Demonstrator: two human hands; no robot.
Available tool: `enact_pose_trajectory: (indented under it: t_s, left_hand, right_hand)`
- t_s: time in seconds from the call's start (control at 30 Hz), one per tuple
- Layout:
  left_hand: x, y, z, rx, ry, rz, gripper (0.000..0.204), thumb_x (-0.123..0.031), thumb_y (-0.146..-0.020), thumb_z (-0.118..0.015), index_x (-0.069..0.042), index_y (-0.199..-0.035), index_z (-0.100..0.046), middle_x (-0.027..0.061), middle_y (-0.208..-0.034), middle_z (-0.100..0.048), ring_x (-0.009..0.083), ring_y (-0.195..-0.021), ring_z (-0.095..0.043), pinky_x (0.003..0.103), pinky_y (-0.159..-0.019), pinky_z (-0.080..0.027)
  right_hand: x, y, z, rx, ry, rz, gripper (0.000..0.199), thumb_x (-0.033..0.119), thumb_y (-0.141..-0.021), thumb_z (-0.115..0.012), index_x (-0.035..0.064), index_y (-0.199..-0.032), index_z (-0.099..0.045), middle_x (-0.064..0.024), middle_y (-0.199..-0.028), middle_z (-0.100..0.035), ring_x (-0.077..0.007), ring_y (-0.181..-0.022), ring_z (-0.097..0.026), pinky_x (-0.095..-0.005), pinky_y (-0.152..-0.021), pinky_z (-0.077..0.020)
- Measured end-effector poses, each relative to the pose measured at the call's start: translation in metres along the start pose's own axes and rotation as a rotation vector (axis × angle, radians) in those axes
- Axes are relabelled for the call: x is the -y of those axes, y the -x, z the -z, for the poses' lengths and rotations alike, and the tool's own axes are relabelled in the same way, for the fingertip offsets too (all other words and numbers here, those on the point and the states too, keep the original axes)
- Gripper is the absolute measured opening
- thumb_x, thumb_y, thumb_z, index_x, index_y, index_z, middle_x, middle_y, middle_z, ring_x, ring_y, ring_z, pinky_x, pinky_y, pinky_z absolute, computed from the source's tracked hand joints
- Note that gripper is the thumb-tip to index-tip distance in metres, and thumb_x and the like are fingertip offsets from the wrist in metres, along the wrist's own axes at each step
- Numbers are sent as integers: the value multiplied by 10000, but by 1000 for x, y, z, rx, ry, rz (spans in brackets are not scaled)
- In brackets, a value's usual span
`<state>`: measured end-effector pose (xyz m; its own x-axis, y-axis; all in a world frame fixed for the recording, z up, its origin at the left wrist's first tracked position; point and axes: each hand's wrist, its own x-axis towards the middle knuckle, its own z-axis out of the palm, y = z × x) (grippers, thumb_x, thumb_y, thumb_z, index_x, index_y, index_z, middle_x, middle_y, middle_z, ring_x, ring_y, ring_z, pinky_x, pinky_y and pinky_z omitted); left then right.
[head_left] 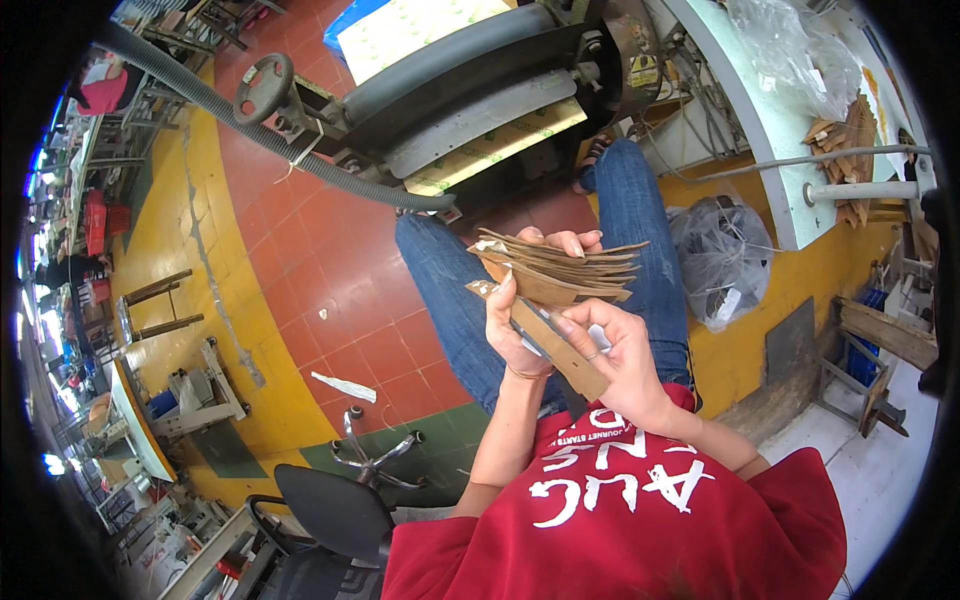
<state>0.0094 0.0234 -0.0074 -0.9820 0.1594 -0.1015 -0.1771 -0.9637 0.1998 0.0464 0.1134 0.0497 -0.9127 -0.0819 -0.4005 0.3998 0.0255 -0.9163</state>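
Observation:
My left hand (pixel 513 330) is closed around a fanned stack of thin brown leather-like pieces (pixel 560 275), its thumb in front and its fingertips showing beyond the far side. Just below the stack, a longer brown strip (pixel 565 350) slants down to the right. My right hand (pixel 630 355) grips this strip by its lower part, with the thumb and fingers bent over it. The strip's upper end lies by my left thumb. A small white bit (pixel 598 337) shows by my right fingers. Both hands are above my lap, between my knees.
Ahead stands a roller machine (pixel 460 90) with a handwheel (pixel 264 92) and a grey hose (pixel 250 110). A pale table (pixel 770 190) at right carries brown pieces (pixel 850 150) and clear plastic. Beside my right leg sits a clear plastic bag (pixel 715 260). An office chair (pixel 335 510) is at lower left.

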Motion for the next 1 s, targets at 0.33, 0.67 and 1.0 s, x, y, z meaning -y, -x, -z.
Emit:
enact_pose_trajectory:
  t_s: [0.33,0.67,1.0]
  left_hand:
    - [-14,-14,5,-90,131,-97,369,-314,-865,-462,-69,-1141,-454,142,-1031,-514,336,-1152,-449,490,-1067,-296]
    - [-25,-12,7,-198,37,-69,418,-318,-824,-509,-61,-1149,-460,146,-1082,-491,312,-1107,-453,519,-1027,-314]
    - [-21,7,13,-126,91,76,353,-277,-837,-526,-52,-1109,-532,152,-1056,-552,313,-1074,-515,502,-1004,-365]
  right_hand:
    - [-1,7,25,165,-625,-402,190,207,-940,-476,25,-900,-510,-13,-601,-462,-36,-447,-315,-188,-403,-247]
    - [86,-68,165,-148,-494,160,298,311,-978,-364,76,-871,-512,-19,-679,-517,-37,-430,-344,-182,-362,-294]
    - [170,-188,309,-1227,823,271,372,291,-770,-585,-69,-823,-662,-296,-823,-637,-415,-822,-642,-422,-789,-495]
